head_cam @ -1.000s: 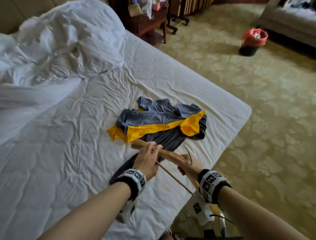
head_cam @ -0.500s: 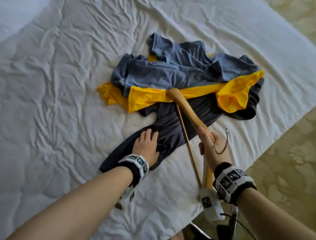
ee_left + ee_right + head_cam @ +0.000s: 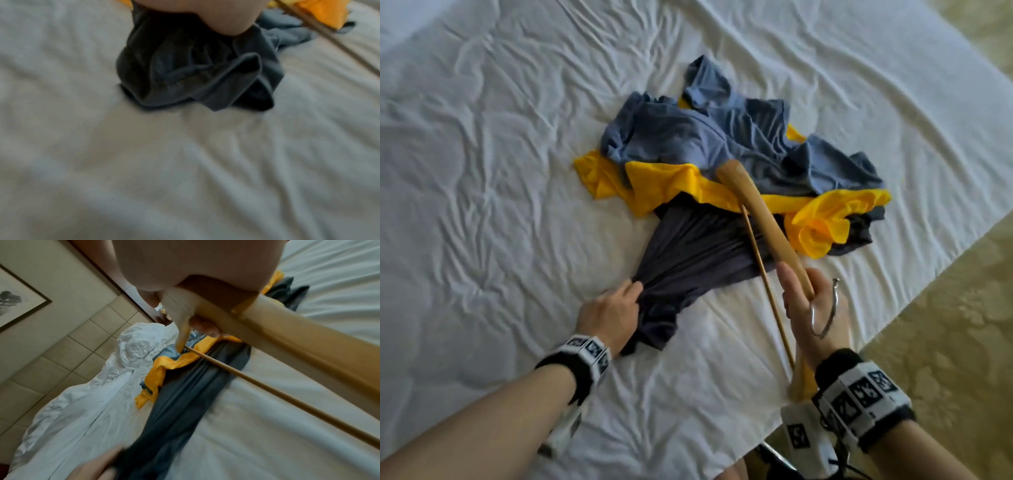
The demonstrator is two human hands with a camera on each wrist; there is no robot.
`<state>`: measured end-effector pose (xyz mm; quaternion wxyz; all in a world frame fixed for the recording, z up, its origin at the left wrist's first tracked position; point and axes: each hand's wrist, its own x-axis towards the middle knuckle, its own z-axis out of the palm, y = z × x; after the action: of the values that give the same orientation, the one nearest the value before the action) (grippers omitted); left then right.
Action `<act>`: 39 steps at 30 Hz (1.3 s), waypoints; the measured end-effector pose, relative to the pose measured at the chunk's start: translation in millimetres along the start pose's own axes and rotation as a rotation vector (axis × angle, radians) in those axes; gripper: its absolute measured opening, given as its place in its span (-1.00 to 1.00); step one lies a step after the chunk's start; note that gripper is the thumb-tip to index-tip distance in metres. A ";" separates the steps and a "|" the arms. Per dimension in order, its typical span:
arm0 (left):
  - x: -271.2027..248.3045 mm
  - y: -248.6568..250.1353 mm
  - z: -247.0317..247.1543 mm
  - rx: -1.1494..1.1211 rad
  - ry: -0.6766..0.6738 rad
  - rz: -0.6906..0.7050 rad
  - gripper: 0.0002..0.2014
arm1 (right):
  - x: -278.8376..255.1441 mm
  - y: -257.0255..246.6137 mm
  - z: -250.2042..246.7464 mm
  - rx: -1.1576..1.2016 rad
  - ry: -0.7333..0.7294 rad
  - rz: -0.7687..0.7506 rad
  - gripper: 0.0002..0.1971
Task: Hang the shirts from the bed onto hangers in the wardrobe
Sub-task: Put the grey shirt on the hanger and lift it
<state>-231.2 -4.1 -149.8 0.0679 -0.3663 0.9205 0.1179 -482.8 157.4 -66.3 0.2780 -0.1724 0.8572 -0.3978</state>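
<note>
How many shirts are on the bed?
3: a blue shirt on top, a yellow shirt beneath it, and a dark shirt lowest, gripped by the left hand. More may be hidden underneath.

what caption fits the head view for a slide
Left hand grips the dark shirt on the bed; right hand holds a wooden hanger.

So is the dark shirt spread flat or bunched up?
Bunched: the left hand grips the dark shirt at its near end, gathering folds that fan toward the pile.
</note>
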 end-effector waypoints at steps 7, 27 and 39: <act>-163.6 -75.7 24.9 0.080 -0.212 -0.061 -0.63 | -18.3 4.5 15.5 -0.064 -0.152 -0.049 -0.38; -2.0 58.7 0.5 -0.181 -0.475 -0.294 -0.76 | -80.5 -21.7 32.1 -0.148 -0.476 -0.312 -0.47; -80.1 -31.6 20.2 0.027 -0.110 0.014 -0.65 | -16.2 -17.1 47.5 -0.318 -0.219 -0.288 -0.34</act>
<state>-150.8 31.8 -157.7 0.1225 -0.3516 0.9195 0.1258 -439.6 127.2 -72.6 0.2792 -0.3766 0.8404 -0.2720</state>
